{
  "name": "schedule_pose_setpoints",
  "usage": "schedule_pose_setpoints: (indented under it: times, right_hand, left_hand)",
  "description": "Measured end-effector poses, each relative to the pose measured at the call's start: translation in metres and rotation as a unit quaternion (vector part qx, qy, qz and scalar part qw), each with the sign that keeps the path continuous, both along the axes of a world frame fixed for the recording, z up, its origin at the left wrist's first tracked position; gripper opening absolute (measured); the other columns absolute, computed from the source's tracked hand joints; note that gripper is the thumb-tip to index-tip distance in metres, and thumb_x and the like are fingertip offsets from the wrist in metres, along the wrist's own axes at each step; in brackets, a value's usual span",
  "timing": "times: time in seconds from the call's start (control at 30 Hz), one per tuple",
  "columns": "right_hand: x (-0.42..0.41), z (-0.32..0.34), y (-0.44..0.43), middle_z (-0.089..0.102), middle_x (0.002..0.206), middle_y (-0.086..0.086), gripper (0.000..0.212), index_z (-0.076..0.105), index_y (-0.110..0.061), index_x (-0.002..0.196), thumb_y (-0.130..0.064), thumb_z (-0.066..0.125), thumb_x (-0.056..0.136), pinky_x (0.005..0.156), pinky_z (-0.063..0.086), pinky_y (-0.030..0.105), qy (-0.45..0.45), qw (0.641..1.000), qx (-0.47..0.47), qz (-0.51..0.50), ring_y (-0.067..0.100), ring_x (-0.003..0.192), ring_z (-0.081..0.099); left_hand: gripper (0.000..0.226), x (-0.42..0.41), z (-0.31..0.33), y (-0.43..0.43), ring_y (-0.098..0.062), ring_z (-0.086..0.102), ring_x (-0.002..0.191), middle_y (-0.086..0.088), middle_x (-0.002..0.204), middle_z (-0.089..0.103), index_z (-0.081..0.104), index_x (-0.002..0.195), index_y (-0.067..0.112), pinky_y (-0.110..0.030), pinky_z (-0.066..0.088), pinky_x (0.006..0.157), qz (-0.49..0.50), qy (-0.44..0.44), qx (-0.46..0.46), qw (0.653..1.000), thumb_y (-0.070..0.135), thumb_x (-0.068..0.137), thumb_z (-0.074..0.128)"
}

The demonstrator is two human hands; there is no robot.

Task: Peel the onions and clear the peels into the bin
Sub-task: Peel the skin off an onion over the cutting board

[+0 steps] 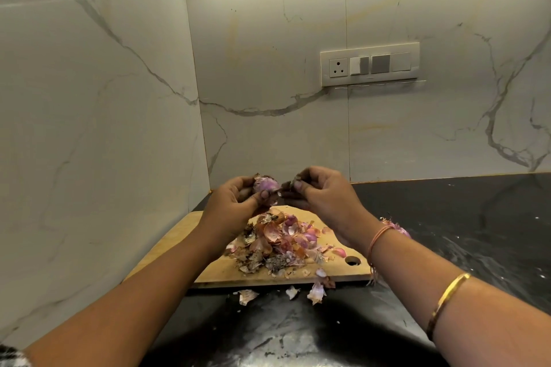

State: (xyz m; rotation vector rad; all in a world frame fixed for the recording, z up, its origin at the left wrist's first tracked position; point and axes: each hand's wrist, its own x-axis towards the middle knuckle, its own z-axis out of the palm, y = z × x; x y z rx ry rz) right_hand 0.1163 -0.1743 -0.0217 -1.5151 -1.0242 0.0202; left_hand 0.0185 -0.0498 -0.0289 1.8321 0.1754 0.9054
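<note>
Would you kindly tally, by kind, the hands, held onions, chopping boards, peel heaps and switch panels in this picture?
Hands: 2 (left hand; right hand pinching a peel strip)
Held onions: 1 (onion in the left hand)
Chopping boards: 1 (chopping board)
Peel heaps: 1 (peel heap on the board)
Switch panels: 1 (switch panel)
Total: 6

1. Left hand point(235, 198) is raised, fingers curled round an onion point(264, 185), thumb pressed on its near side.
2. Right hand point(323, 192) is level with it, thumb and fingertips pinching a peel point(288, 185).
3. Both bare forearms reach forward and converge, the hands almost touching.
</note>
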Motion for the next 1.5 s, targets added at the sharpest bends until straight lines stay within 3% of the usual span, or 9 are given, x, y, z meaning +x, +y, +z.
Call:
schedule_pose_setpoints:
  times: [0.17, 0.37, 0.5, 0.63, 0.77, 0.93, 1.2, 1.43, 1.5]
  right_hand:
    - [-0.007, -0.002, 0.001, 0.066, 0.096, 0.019, 0.025, 0.059, -0.012, 0.081, 0.007, 0.046, 0.091, 0.080, 0.057, 0.043, 0.066, 0.996, -0.043, 0.036, 0.029, 0.089, 0.068]
    - [-0.010, 0.003, -0.001, 0.056, 0.075, 0.014, 0.016, 0.057, -0.003, 0.083, -0.009, 0.046, 0.092, 0.057, 0.051, 0.030, 0.223, 0.966, -0.031, 0.125, 0.022, 0.062, 0.054]
    - [-0.012, 0.000, 0.001, 0.055, 0.070, 0.008, 0.019, 0.057, -0.008, 0.079, -0.020, 0.053, 0.092, 0.050, 0.043, 0.024, 0.204, 0.968, -0.075, 0.125, 0.018, 0.060, 0.050]
    - [-0.011, 0.000, -0.001, 0.054, 0.065, 0.007, 0.027, 0.056, -0.012, 0.065, -0.017, 0.051, 0.091, 0.046, 0.033, 0.023, 0.169, 0.978, -0.077, 0.098, 0.018, 0.058, 0.045]
    - [-0.010, 0.000, -0.001, 0.046, 0.050, -0.001, 0.038, 0.052, -0.016, 0.050, -0.018, 0.053, 0.088, 0.047, 0.031, 0.023, 0.015, 0.996, -0.082, 0.024, 0.012, 0.048, 0.038]
    - [-0.012, 0.002, -0.001, 0.039, 0.041, -0.010, 0.047, 0.046, -0.021, 0.042, -0.017, 0.053, 0.088, 0.049, 0.028, 0.023, -0.073, 0.996, -0.042, 0.003, 0.007, 0.044, 0.033]
    - [-0.010, 0.002, -0.003, 0.041, 0.041, -0.013, 0.054, 0.048, -0.021, 0.041, -0.004, 0.043, 0.092, 0.040, 0.028, 0.011, 0.079, 0.991, 0.012, 0.111, -0.001, 0.040, 0.035]
    - [-0.007, 0.008, -0.004, 0.033, 0.050, -0.003, 0.035, 0.039, -0.016, 0.057, -0.010, 0.039, 0.091, 0.044, 0.022, 0.020, 0.232, 0.958, 0.073, 0.155, 0.008, 0.044, 0.030]
    - [-0.005, 0.010, -0.007, 0.035, 0.050, -0.003, 0.034, 0.039, -0.017, 0.057, -0.011, 0.038, 0.091, 0.044, 0.022, 0.021, 0.224, 0.960, 0.077, 0.151, 0.008, 0.044, 0.030]
  left_hand:
    - [0.038, 0.001, -0.003, 0.001, 0.000, 0.061, 0.091, 0.010, 0.098, 0.063, 0.054, 0.118, 0.014, -0.011, 0.050, 0.080, 0.063, -0.027, 0.111, 0.991, 0.006, 0.082, 0.064]
    - [0.038, 0.001, -0.007, 0.000, -0.003, 0.060, 0.098, 0.009, 0.106, 0.060, 0.050, 0.116, 0.021, -0.011, 0.049, 0.082, 0.091, -0.046, 0.230, 0.968, 0.008, 0.083, 0.064]
    - [0.037, -0.001, -0.008, -0.003, -0.004, 0.058, 0.100, 0.007, 0.108, 0.059, 0.044, 0.112, 0.024, -0.010, 0.048, 0.085, 0.082, -0.040, 0.261, 0.961, 0.010, 0.084, 0.063]
    - [0.040, -0.003, -0.006, -0.005, 0.011, 0.054, 0.088, 0.012, 0.103, 0.056, 0.042, 0.111, 0.027, 0.001, 0.042, 0.074, 0.071, -0.032, 0.304, 0.950, 0.009, 0.084, 0.064]
    - [0.044, -0.004, -0.006, -0.006, -0.001, 0.061, 0.090, 0.007, 0.105, 0.061, 0.046, 0.128, 0.028, -0.007, 0.048, 0.077, 0.054, -0.010, 0.326, 0.944, 0.009, 0.089, 0.057]
    - [0.030, -0.004, -0.002, -0.011, -0.005, 0.064, 0.096, -0.001, 0.110, 0.063, 0.051, 0.118, 0.026, -0.016, 0.052, 0.077, -0.063, 0.012, 0.103, 0.993, 0.009, 0.094, 0.045]
    - [0.033, -0.008, 0.006, -0.009, -0.020, 0.064, 0.103, -0.010, 0.114, 0.064, 0.054, 0.122, 0.010, -0.026, 0.055, 0.080, -0.176, 0.031, -0.112, 0.978, 0.012, 0.090, 0.046]
    - [0.023, -0.009, 0.009, -0.005, -0.018, 0.069, 0.083, -0.011, 0.095, 0.071, 0.062, 0.104, 0.008, -0.024, 0.057, 0.070, -0.205, -0.004, -0.242, 0.948, 0.011, 0.092, 0.042]
    - [0.023, -0.009, 0.010, -0.002, -0.018, 0.069, 0.078, -0.012, 0.090, 0.071, 0.061, 0.102, 0.006, -0.024, 0.058, 0.067, -0.194, -0.029, -0.272, 0.942, 0.012, 0.093, 0.041]
